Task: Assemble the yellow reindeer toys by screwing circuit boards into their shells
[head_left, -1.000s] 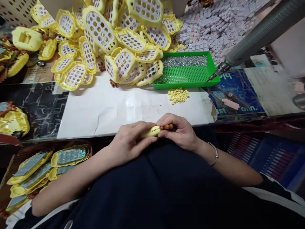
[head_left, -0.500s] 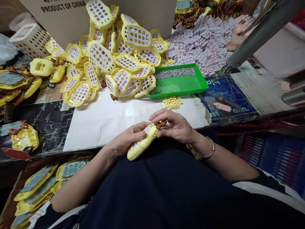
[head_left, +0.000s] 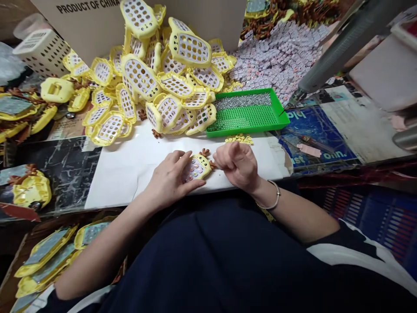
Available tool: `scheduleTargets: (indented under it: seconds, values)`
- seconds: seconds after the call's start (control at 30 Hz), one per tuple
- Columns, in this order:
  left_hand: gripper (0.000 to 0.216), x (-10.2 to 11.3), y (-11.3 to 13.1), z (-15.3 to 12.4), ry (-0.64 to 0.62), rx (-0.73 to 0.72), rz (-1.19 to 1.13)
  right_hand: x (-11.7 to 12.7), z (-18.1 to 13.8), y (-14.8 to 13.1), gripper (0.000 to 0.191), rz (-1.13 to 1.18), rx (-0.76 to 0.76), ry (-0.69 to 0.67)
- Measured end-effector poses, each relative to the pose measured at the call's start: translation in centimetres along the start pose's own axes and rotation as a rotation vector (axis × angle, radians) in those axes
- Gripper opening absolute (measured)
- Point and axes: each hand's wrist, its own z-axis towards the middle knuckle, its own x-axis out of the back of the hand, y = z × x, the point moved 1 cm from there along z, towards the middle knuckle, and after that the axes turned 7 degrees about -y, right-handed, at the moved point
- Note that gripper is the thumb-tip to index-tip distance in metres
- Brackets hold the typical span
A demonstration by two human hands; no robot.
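A yellow deer-faced toy phone (head_left: pixel 198 167) with brown antlers and pale buttons lies face up on the white sheet (head_left: pixel 114 174). My left hand (head_left: pixel 167 179) grips its lower end, fingers along the far edge and thumb along the near one, hiding part of the buttons. Just right of the antlers, my right hand (head_left: pixel 239 164) is curled into a fist, and no object shows in it. Beyond this hand a small heap of yellow pieces (head_left: pixel 239 139) lies on the sheet, partly covered by it.
Yellow shells (head_left: pixel 138 76) with holed white panels are piled at the back. A green tray (head_left: pixel 247 124) holds small metal screws. Behind it spread many pale button pieces (head_left: pixel 276 61). A grey screwdriver (head_left: pixel 325 56) hangs at right. More shells (head_left: pixel 48 256) sit lower left.
The toy phone has gone from tilted between both hands to lying on the white sheet. My right hand has let go of its antler end and closed into a fist.
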Motion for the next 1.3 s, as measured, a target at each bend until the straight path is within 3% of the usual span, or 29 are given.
scheduleTargets:
  seconds: [0.1,0.27,0.37,0.5,0.63,0.7,0.8,0.9,1.0,1.07,1.13,1.23,1.3]
  values:
    - [0.060,-0.5,-0.4,-0.7,0.052,-0.027,-0.047,-0.9,1.2,0.0,0.062,0.027,-0.046,-0.035]
    - [0.051,-1.3,-0.5,-0.8,0.112,-0.047,-0.132,-3.1,3.4,-3.7,0.067,0.097,0.094,-0.060]
    - [0.048,-1.7,-0.8,-0.7,0.163,-0.073,-0.149,-3.6,3.5,-2.4,0.066,-0.117,-0.007,0.006]
    - [0.055,-2.3,-1.2,-0.8,0.192,-0.085,-0.130,-3.2,2.7,1.1,0.060,-0.190,-0.103,-0.005]
    - [0.067,-1.8,-1.1,-0.8,0.129,-0.021,-0.183,-2.8,3.0,-1.4,0.061,-0.218,0.000,0.079]
    - [0.070,-0.9,-0.9,-0.8,0.096,0.055,-0.338,-2.5,3.2,-3.9,0.060,-0.243,0.047,0.114]
    - [0.071,0.4,-0.4,-0.8,-0.034,0.190,-0.791,-1.8,3.0,-6.2,0.058,-0.195,0.103,0.148]
    - [0.065,0.9,0.1,-0.9,-0.152,0.228,-1.197,-1.0,2.2,-6.1,0.058,-0.122,0.179,0.169]
    - [0.058,0.8,0.3,-1.0,-0.193,0.248,-1.381,-0.1,1.2,-5.0,0.053,-0.148,0.227,0.185]
    - [0.057,0.6,0.4,-0.9,-0.235,0.253,-1.455,0.5,0.8,-4.4,0.039,-0.272,0.232,0.184]
    - [0.057,0.5,0.6,-0.8,-0.276,0.249,-1.496,0.9,0.6,-4.2,0.018,-0.497,0.225,0.084]
    - [0.056,0.6,0.8,-0.6,-0.302,0.215,-1.447,1.4,0.4,-4.0,0.029,-0.805,0.185,-0.259]
    - [0.053,0.7,0.8,-0.6,-0.257,0.157,-1.327,1.8,0.1,-3.8,0.026,-0.900,0.132,-0.362]
